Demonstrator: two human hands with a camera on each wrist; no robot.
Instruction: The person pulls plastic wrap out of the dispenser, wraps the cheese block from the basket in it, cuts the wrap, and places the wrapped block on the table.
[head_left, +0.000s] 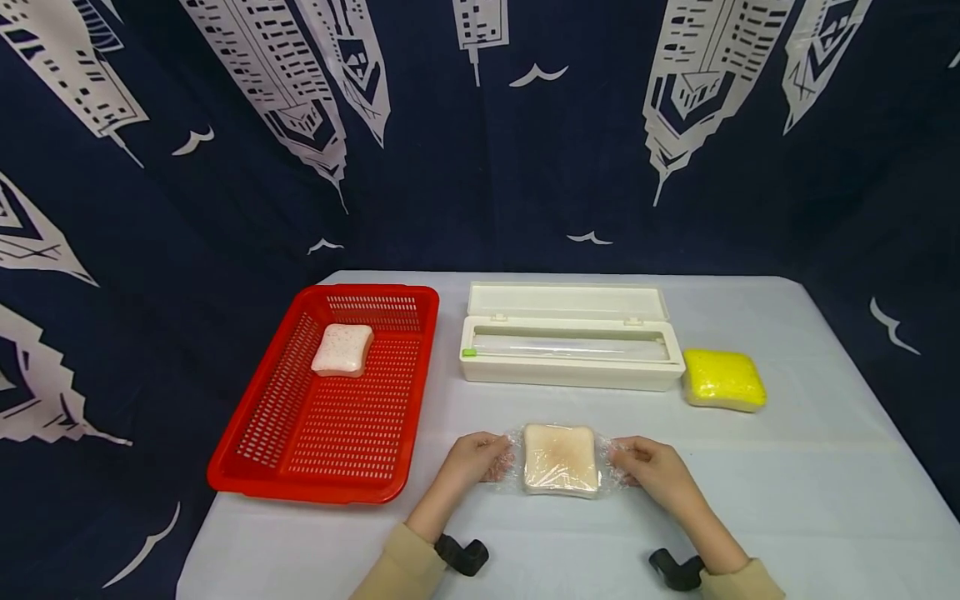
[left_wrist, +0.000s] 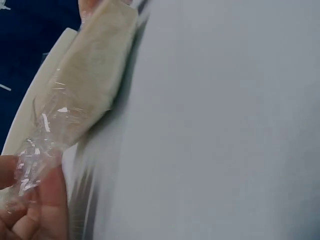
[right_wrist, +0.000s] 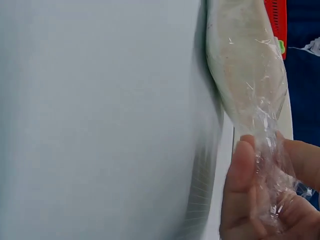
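Centrally, a square bread slice [head_left: 561, 460] is enclosed in clear film [right_wrist: 266, 125] and is held between two hands near the front of the tabletop [head_left: 840, 492]; whether its underside is touching that surface cannot be told. At nine o'clock from the slice, a gathered end of the film is pinched by the left hand [head_left: 474, 462], and at three o'clock the opposite end, bunched and creased, is pinched between the thumb and fingers of the right hand [head_left: 660, 475]. Toward twelve o'clock, a white dispenser box [head_left: 570, 372] is set lengthwise, with its lid [head_left: 566, 300] swung back and a green tab [head_left: 469, 352] seen at its nine o'clock end. At two o'clock, a yellow-topped block [head_left: 725, 377] is placed just beside the box. Between nine and ten o'clock, a red basket [head_left: 255, 483] is laid, and a pale speckled slice [head_left: 342, 350] is contained in it, toward one o'clock from its middle. At eight and four o'clock, the wrists are covered by tan sleeves [head_left: 405, 571]. Beyond the tabletop, a navy cloth [head_left: 487, 183] is patterned with white buildings and birds.
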